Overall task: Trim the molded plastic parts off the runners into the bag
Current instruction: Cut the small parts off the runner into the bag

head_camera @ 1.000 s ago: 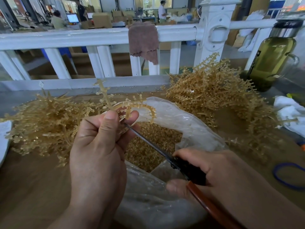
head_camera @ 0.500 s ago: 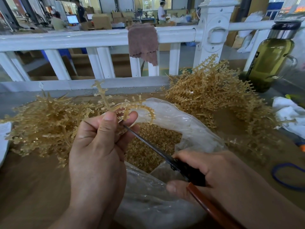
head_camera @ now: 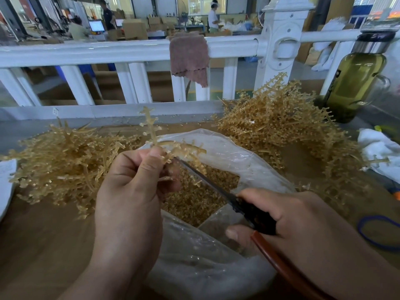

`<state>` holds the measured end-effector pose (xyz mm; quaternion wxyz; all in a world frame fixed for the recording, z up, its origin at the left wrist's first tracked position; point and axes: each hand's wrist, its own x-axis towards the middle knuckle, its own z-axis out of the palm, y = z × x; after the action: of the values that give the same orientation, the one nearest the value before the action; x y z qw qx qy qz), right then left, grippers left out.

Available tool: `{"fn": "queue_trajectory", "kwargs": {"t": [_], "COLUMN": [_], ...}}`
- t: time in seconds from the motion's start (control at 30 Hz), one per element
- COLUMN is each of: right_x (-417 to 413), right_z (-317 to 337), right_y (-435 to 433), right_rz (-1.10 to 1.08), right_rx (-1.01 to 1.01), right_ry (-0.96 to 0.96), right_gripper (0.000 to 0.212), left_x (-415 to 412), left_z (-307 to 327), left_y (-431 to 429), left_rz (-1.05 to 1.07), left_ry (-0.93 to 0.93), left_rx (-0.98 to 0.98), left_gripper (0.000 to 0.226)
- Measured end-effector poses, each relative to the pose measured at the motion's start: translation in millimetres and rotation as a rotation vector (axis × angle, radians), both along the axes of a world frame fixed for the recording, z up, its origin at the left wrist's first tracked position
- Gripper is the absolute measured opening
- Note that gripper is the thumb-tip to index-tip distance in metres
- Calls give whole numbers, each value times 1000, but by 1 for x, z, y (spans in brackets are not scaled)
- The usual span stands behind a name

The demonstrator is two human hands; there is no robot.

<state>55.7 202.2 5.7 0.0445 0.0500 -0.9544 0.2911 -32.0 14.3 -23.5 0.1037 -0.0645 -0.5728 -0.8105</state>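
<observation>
Pinches the branched amber runner (head_camera: 184, 147) between thumb and curled fingers of the left hand (head_camera: 129, 191), over the open clear bag (head_camera: 242, 158). Grips the scissors (head_camera: 207, 183) in the curled right hand (head_camera: 303, 217), blade tip at the runner.

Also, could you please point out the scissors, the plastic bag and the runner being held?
scissors (head_camera: 255, 215): head view, on the black handle.
plastic bag (head_camera: 238, 153): head view, on its far rim.
runner (head_camera: 186, 147): head view, on the curved stem.
</observation>
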Motion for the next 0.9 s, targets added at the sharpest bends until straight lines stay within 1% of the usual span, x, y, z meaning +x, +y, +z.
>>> {"fn": "queue_trajectory", "kwargs": {"t": [0.07, 0.13, 0.27, 0.33, 0.47, 0.57, 0.67, 0.77, 0.9], "right_x": [-2, -3, -5, -6, -9, -11, -9, -7, -6], "right_z": [1, 1, -3, -6, -9, -9, -5, -1, 2], "right_y": [3, 4, 9, 13, 19, 22, 24, 23, 20], "right_rz": [-4, 0, 10, 18, 55, 81, 71, 57, 27], "right_rx": [18, 33, 64, 73, 37, 22, 37, 50, 88], "right_ry": [2, -6, -8, -3, -21, -52, -62, -72, -70], "right_gripper": [48, 45, 46, 50, 58, 61, 65, 62, 63], "left_x": [-1, -2, -2, -3, -3, -2, -2, -2, -1], "left_z": [0, 1, 2, 3, 0, 1, 1, 2, 3], "left_y": [-2, -3, -1, -1, 2, 4, 3, 3, 5], "left_rz": [-35, -118, -296, -328, -316, -265, -190, -162, -134], "left_ry": [-24, -58, -154, -161, -142, -86, -25, 0, 7], "left_rx": [-69, -89, 4, 69, 120, 108, 77, 43, 24], "left_gripper": [17, 16, 21, 16, 6, 15, 10, 12, 24]}}
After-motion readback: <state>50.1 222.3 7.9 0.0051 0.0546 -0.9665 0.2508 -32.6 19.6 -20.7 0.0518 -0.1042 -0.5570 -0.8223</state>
